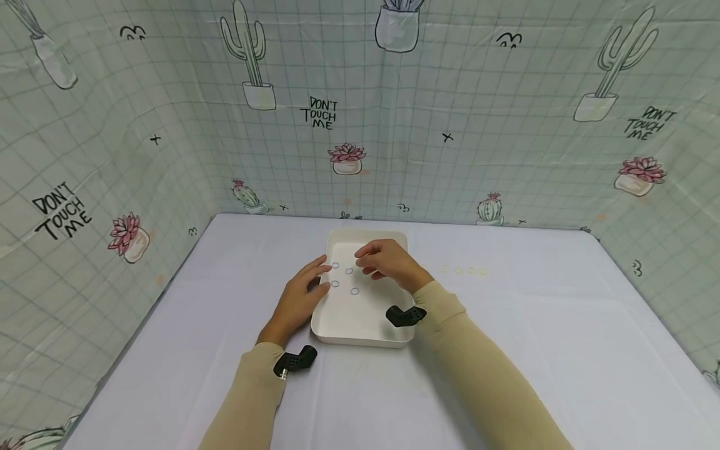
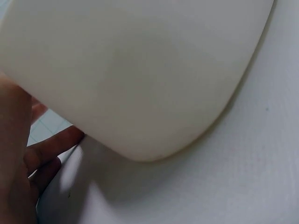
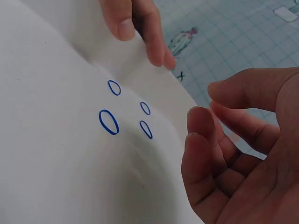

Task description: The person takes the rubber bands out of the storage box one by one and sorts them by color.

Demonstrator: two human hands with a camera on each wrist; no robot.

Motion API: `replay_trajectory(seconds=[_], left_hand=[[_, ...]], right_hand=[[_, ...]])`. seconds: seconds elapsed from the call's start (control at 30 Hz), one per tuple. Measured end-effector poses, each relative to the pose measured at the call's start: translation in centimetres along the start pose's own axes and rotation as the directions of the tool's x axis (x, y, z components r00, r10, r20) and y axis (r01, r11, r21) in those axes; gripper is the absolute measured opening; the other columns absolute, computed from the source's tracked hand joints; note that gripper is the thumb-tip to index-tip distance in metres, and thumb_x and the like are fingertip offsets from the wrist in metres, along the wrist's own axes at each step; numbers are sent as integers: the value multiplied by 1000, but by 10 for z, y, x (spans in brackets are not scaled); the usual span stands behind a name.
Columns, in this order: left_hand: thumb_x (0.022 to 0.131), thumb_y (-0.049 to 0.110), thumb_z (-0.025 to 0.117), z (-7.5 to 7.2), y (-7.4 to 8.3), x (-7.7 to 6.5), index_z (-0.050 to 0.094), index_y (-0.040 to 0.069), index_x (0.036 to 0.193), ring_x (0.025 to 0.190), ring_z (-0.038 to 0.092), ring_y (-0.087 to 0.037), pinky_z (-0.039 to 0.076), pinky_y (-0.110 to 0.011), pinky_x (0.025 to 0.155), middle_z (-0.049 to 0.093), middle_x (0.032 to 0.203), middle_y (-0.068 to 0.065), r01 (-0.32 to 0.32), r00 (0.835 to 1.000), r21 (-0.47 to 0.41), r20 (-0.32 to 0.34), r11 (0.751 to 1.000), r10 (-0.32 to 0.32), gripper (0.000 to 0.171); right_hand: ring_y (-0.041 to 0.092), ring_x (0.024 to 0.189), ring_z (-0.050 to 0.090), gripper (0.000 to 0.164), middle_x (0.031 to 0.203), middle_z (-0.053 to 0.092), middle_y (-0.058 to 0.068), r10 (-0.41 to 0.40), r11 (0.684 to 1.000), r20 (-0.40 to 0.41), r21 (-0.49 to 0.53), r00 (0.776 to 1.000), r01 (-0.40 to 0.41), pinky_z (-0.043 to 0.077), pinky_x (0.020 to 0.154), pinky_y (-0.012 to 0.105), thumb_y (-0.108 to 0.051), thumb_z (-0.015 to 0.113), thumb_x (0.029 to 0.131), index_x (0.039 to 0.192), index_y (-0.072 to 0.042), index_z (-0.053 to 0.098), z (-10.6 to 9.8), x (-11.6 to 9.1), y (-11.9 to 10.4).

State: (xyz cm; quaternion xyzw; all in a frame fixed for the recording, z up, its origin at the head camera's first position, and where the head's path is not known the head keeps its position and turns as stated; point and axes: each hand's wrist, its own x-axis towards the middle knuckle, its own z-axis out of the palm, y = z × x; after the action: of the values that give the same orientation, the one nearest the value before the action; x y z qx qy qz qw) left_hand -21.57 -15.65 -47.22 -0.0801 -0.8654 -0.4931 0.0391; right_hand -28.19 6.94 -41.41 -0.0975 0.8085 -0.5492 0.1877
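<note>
A shallow white tray (image 1: 360, 325) lies on the table. Inside it are several small blue rings (image 1: 355, 291), which also show in the right wrist view on the tray floor. The left hand (image 1: 299, 297) rests on the tray's left rim with its fingers and thumb apart. In the left wrist view its fingers (image 2: 56, 147) lie along the outer side of the tray wall. Over the tray's far half hovers the right hand (image 1: 388, 261), its fingers loosely bent. No object shows between its thumb and fingertips in the right wrist view.
To the right of the tray, a row of small pale yellow rings (image 1: 470, 271) lies on the white tablecloth (image 1: 534, 350). A cloth printed with cacti (image 1: 394, 169) hangs behind and at both sides of the table. Black wrist cameras (image 1: 405, 315) sit on both sleeves.
</note>
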Motion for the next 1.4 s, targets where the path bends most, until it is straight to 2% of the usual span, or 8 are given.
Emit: replay_trajectory(seconds=[0.33,0.57,0.83,1.13,1.4], left_hand=[[100,22,60,-1,0,2,61,13,138,145,34,-15,31,-40,117,40,155,14,-15,1000,18,3,1000,15,39],[101,23,60,-3,-2,1,61,16,138,145,32,-14,30,-41,118,39,155,16,-10,1000,16,5,1000,10,38],[100,21,60,-2,-3,2,61,13,139,145,34,-16,31,-42,117,39,155,14,-18,1000,8,-1,1000,18,39],[99,20,61,0,-2,3,61,13,138,142,38,-16,31,-40,117,40,155,15,-8,1000,10,-5,1000,8,40],[99,21,61,-2,-4,4,61,14,139,142,38,-16,31,-40,117,39,155,16,-8,1000,10,0,1000,8,40]], right_hand=[[19,86,65,27,100,69,6,67,998,63,-23,996,-66,56,74,30,-11,69,89,116,-5,71,11,5,7],[15,69,58,29,84,68,4,20,988,150,-155,989,3,51,63,24,-8,71,86,114,-5,72,15,4,12],[12,53,48,26,62,55,1,-39,968,140,-240,989,72,41,51,23,-5,71,82,108,-7,73,17,6,19],[12,53,49,17,71,55,0,-83,940,209,-308,974,147,42,51,23,-5,73,84,101,-7,73,15,6,23],[11,56,51,14,74,56,0,-93,917,183,-368,979,156,44,52,22,-4,72,85,98,-8,74,18,6,23]])
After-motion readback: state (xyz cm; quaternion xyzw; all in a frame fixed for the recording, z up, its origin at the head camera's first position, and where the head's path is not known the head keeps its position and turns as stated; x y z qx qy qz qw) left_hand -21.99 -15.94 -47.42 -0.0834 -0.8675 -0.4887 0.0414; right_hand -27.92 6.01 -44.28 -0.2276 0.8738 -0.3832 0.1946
